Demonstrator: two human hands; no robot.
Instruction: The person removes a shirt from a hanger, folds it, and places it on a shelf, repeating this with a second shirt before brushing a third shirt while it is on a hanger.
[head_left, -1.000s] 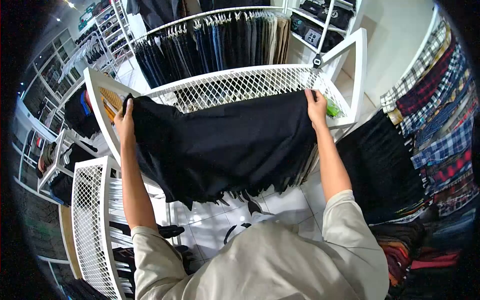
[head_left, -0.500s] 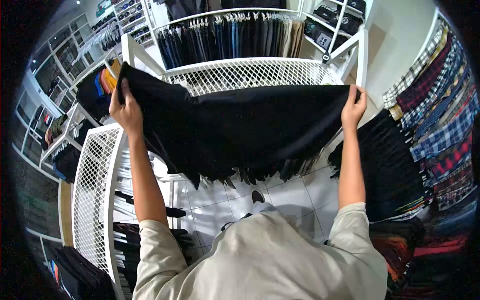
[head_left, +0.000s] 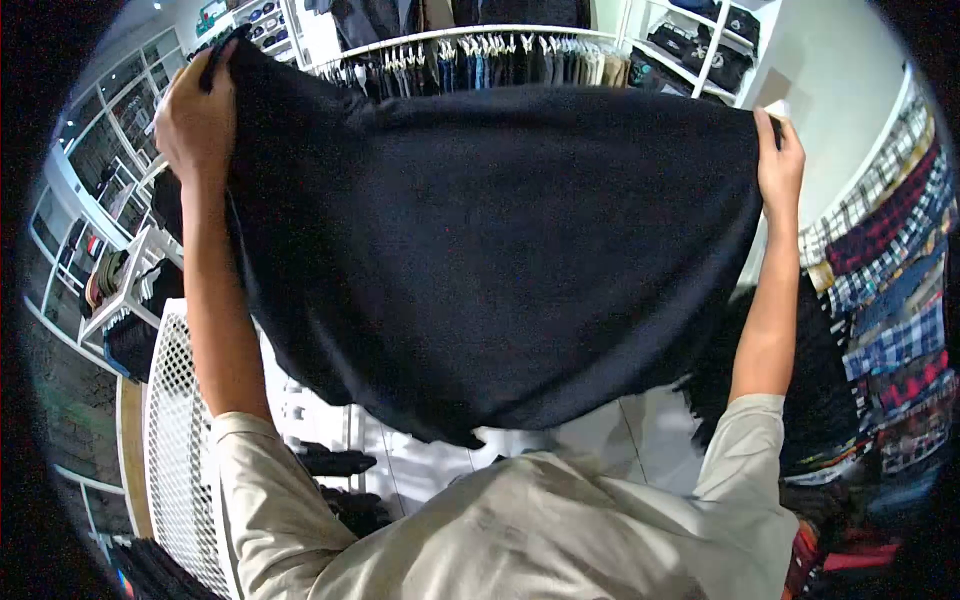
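A large piece of black cloth [head_left: 500, 240], perhaps a garment, hangs spread out in front of me between both hands. Its kind does not show clearly. My left hand [head_left: 197, 125] is closed on the upper left corner, raised high near the left side of the view. At the upper right corner, my right hand [head_left: 780, 165] pinches the edge between thumb and fingers. The top edge runs fairly straight between the hands, while the lower edge sags in a rounded curve above the tiled floor.
A white mesh rack [head_left: 180, 460] stands at my left with dark clothes below it. Plaid shirts [head_left: 890, 340] hang along the right wall. Behind the cloth is a rail of hanging trousers [head_left: 480, 62], beside shelves of folded black items [head_left: 700, 45]. White floor tiles [head_left: 640, 430] show below.
Both hands have risen and moved farther apart, lifting the black cloth higher and opening it wider. It now covers the mesh table behind it.
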